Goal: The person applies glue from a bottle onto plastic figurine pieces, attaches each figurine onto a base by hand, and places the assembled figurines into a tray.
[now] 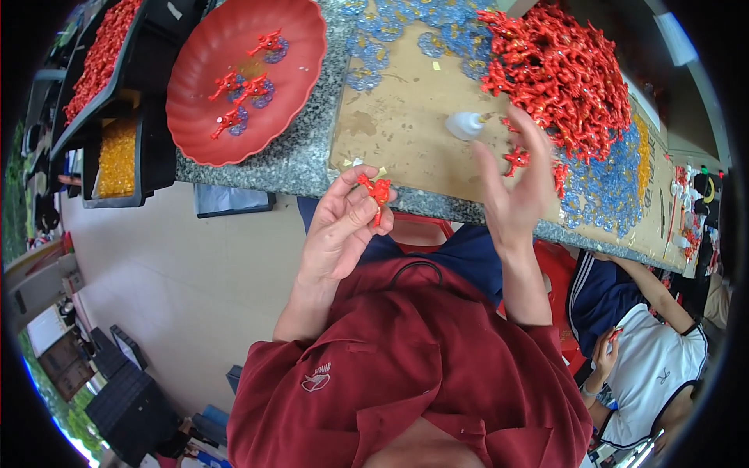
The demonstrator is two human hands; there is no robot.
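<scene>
Little red figure (380, 189): We see it in the air by the near edge of the table, with its long way running mostly from our body toward the table.
Left hand (337, 228): We pinch the little red figure between our thumb and fingers.
Right hand (513, 203): Our thumb and fingers are spread wide, with nothing in them that we can see. The hand is blurry, so we cannot tell if it touches anything.
White bottle (463, 125): It is just past our right thumb, ahead and a bit to the left. Its long way runs sideways, with the thin tip pointing right, toward our right fingers. Our right hand is nearer to it than our left.
Loose red figures (516, 160): We see a few beside our right hand.
Cardboard (406, 117): It lies flat under the white bottle.
Big red heap (566, 74): It sits ahead and to the right of our right hand.
Clear blue pieces (601, 191): Many lie right of our right hand, and more lie at the far side.
Red plate (187, 93): It is on our left, with some red figures and blue bits on it.
Yellow bits (117, 160): They fill a black bin further left.
</scene>
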